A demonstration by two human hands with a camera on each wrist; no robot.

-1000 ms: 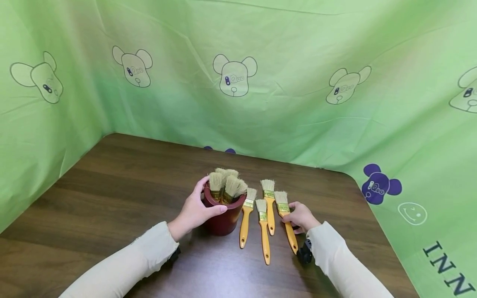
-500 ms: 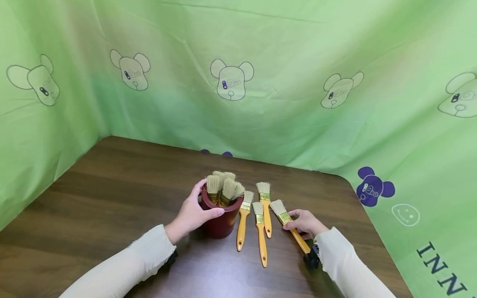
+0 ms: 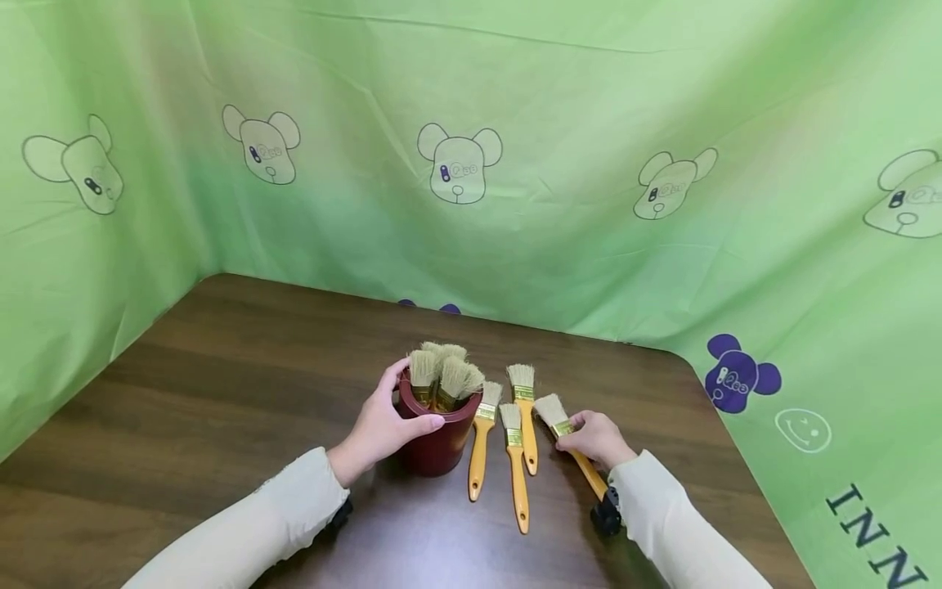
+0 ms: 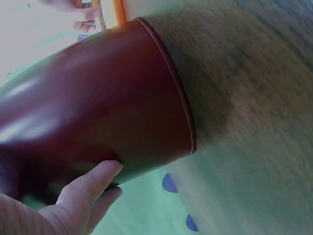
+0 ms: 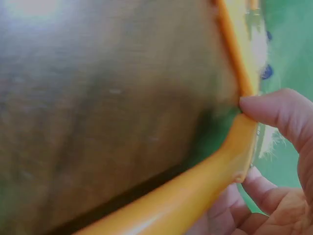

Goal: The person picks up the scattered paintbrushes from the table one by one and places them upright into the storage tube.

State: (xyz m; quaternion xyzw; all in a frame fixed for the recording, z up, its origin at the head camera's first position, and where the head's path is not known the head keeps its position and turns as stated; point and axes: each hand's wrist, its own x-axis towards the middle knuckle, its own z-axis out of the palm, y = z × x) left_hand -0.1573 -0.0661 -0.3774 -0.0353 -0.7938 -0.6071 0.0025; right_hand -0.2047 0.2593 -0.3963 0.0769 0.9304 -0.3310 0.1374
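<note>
A dark red round pot stands on the table, with several paintbrushes in it, bristles up. My left hand grips the pot's left side, thumb over the front rim. In the left wrist view my fingers press the pot wall. My right hand pinches a flat paintbrush with a yellow handle near its gold ferrule. That brush slants, bristles pointing up and left. Its yellow handle runs past my fingers in the right wrist view. Whether it is clear of the table I cannot tell.
Between the pot and my right hand lie a left paintbrush, a front paintbrush and a back paintbrush. The brown wooden table is bounded by a green printed curtain behind and at the sides.
The right paintbrush has turned, its bristle end swinging left and its handle end right, and my right hand has taken a pinch near its ferrule. My left hand stays on the pot.
</note>
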